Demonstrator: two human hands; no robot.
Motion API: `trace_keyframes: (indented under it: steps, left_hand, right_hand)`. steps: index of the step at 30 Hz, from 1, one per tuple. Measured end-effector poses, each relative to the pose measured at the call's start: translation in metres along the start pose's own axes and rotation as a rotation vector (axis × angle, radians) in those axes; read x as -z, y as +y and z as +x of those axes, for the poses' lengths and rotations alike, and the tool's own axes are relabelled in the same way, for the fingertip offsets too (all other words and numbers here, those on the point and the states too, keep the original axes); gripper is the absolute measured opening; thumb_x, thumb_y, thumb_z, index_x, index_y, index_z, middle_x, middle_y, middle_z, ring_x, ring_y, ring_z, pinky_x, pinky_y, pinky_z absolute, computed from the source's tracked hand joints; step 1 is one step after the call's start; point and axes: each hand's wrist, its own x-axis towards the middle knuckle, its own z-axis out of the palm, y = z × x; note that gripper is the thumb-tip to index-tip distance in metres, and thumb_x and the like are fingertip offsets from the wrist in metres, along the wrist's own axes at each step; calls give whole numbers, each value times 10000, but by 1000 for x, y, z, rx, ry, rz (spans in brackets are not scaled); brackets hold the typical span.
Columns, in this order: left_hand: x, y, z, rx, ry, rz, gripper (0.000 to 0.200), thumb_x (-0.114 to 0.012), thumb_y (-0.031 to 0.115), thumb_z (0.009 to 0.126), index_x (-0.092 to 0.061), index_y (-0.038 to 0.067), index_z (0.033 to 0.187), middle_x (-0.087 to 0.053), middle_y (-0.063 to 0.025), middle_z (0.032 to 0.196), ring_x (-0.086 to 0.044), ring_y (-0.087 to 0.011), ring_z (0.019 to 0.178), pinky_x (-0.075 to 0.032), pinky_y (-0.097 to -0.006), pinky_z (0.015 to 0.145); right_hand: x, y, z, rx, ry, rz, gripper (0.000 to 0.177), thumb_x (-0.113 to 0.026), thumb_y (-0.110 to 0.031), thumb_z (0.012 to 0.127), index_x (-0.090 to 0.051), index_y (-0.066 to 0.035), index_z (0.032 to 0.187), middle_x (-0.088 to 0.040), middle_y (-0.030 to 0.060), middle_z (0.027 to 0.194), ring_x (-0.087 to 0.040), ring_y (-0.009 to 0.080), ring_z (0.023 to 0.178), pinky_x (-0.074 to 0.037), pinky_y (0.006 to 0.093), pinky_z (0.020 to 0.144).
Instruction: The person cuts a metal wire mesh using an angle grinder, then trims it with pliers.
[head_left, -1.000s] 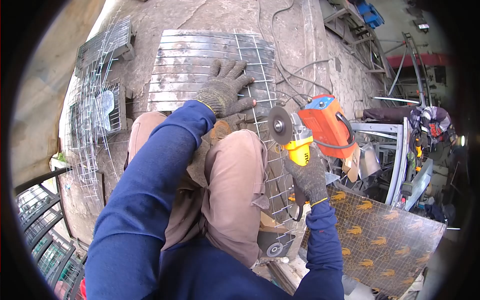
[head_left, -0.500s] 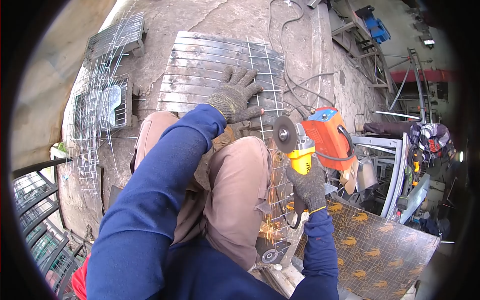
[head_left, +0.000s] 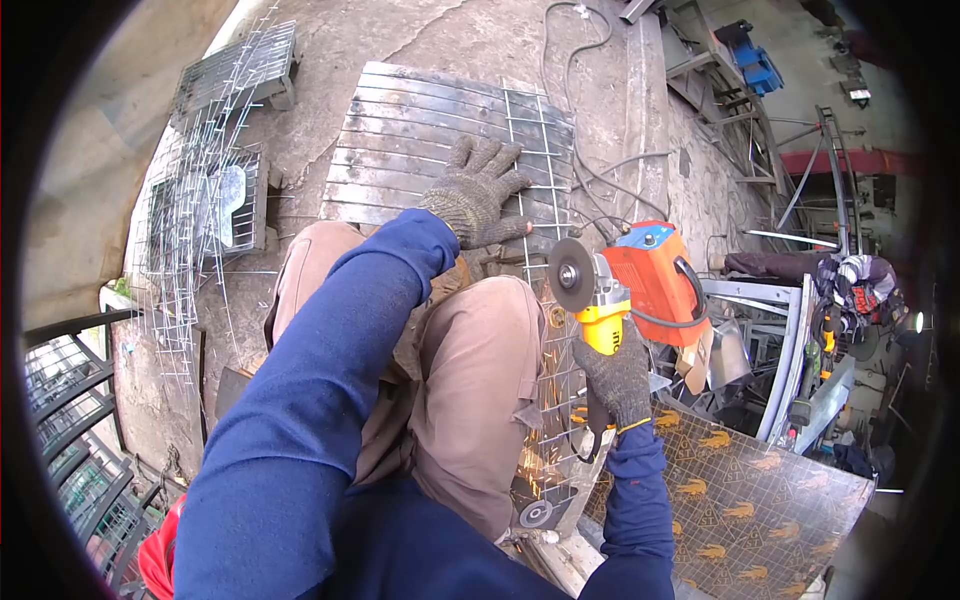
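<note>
Head view: your right hand point(head_left: 615, 378) grips the yellow angle grinder point(head_left: 604, 327); press the silver wire mesh point(head_left: 547, 153) with your open left hand point(head_left: 474, 198), clear of the round grey disc point(head_left: 566, 257).

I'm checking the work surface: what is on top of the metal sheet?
Wire mesh and the gloved left hand are over the metal sheet; what lies under the palm is hidden.

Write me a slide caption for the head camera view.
Sparks fly as a gloved right hand grips a yellow angle grinder and the left hand lies spread at wire mesh.
</note>
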Motion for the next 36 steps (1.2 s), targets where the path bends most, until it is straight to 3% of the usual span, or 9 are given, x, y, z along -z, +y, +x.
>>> trace_keyframes:
  steps: [13, 15, 25, 28, 30, 36]
  left_hand:
    - [1, 0, -1, -11, 37, -12, 757, -635, 680, 924, -597, 135, 1448, -369, -194, 1657, -269, -392, 1567, -110, -600, 1293]
    - [1, 0, -1, -9, 38, -9, 760, -631, 685, 924, -598, 136, 1449, -364, -194, 1662, -265, -392, 1570, -107, -597, 1295]
    - [1, -2, -1, 34, 4, 4, 934, -672, 625, 899, -351, 133, 1625, -344, -173, 1682, -259, -363, 1583, -104, -558, 1312]
    - [2, -2, 0, 37, 11, -40, 949, -702, 592, 878, -345, 129, 1626, -349, -174, 1678, -262, -367, 1581, -105, -555, 1313]
    - [1, -2, -1, 40, 13, -54, 951, -714, 578, 869, -351, 126, 1622, -352, -174, 1676, -264, -369, 1580, -104, -557, 1313]
    - [-3, -3, 0, 38, 32, -50, 945, -719, 575, 873, -357, 117, 1616, -355, -177, 1672, -272, -378, 1576, -111, -561, 1311]
  right_hand:
    - [-1, -1, -2, -14, -6, -49, 564, -855, -246, 778, -603, -22, 1230, -701, 98, 1002, -681, 197, 832, -566, 374, 760]
    - [-2, -1, -3, 15, -10, 58, 573, -860, -267, 781, -605, -24, 1232, -703, 96, 1003, -682, 197, 832, -565, 373, 755]
    - [6, -24, 16, 2, 36, 88, 605, -861, -388, 790, -613, -33, 1212, -707, 102, 962, -688, 206, 831, -557, 380, 751]
    - [6, -24, 26, 24, 27, 34, 643, -866, -354, 782, -605, -21, 1267, -695, 152, 1030, -691, 276, 879, -556, 430, 780]
    - [1, -19, 32, 86, 76, -18, 603, -862, -443, 775, -613, -31, 1138, -702, 107, 952, -689, 231, 828, -552, 403, 752]
    - [0, -27, 37, 56, 48, 5, 591, -875, -421, 779, -609, -27, 1130, -693, 95, 940, -673, 210, 808, -549, 390, 740]
